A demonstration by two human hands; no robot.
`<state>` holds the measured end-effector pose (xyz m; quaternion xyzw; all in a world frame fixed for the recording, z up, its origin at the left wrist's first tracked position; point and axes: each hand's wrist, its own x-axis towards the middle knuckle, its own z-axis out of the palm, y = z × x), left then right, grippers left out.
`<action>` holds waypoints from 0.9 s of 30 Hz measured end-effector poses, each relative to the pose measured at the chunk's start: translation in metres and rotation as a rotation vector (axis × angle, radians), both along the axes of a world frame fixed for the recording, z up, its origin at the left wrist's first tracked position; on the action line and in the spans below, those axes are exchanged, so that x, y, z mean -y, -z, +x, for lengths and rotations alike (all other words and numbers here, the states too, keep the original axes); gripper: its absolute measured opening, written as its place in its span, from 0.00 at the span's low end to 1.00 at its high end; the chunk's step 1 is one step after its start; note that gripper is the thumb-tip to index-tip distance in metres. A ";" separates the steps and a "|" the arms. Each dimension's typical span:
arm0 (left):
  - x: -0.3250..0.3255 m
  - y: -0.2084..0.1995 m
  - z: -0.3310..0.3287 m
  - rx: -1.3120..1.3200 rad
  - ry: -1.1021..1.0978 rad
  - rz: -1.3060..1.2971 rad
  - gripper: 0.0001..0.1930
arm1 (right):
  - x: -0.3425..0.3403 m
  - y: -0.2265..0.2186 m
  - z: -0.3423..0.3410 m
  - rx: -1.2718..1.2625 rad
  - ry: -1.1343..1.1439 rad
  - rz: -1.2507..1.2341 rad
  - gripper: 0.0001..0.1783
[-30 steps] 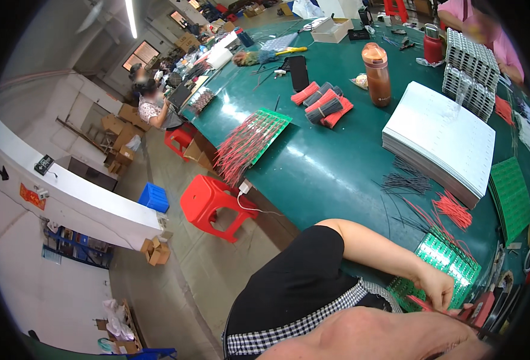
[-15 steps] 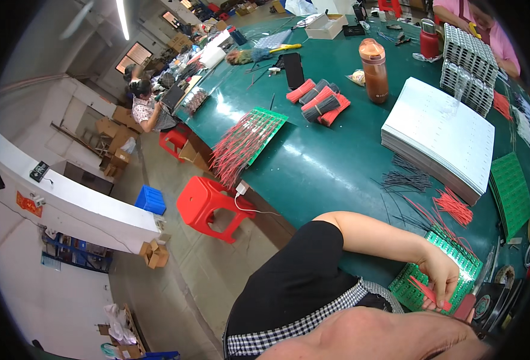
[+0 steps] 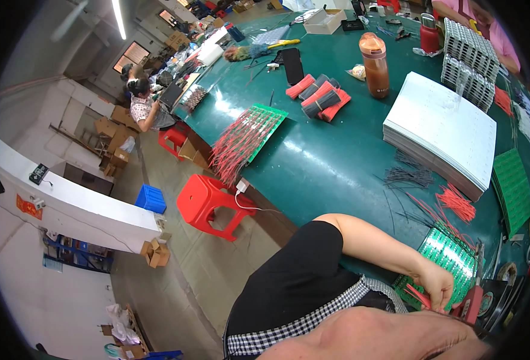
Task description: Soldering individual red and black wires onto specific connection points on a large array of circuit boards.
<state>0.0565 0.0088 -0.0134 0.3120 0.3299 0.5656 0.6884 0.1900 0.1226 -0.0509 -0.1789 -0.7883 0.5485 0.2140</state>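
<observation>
While my left hand [image 3: 438, 283] hangs over the green circuit board [image 3: 451, 255], its fingers are pinched together on a few red wires [image 3: 418, 296], whose ends stick out leftward above the board. I cannot make out my right hand, so I can't tell its grip. The board lies near my edge of the green tabletop [image 3: 331, 174], with a red-bodied tool [image 3: 472, 305] just beside it. Beyond it sit a loose red wire bundle [image 3: 456, 203], black wires [image 3: 408, 177] and a stack of white panels [image 3: 439, 117].
</observation>
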 end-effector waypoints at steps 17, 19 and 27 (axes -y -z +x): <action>-0.001 0.002 -0.036 0.049 0.049 -0.346 0.07 | -0.032 -0.038 0.025 -0.139 -0.005 0.357 0.31; 0.002 -0.001 -0.032 0.056 0.079 -0.325 0.08 | -0.028 -0.044 0.029 -0.104 -0.047 0.364 0.31; 0.038 -0.021 -0.056 -0.482 -0.115 -0.216 0.07 | -0.008 -0.044 0.041 -0.128 -0.035 0.546 0.31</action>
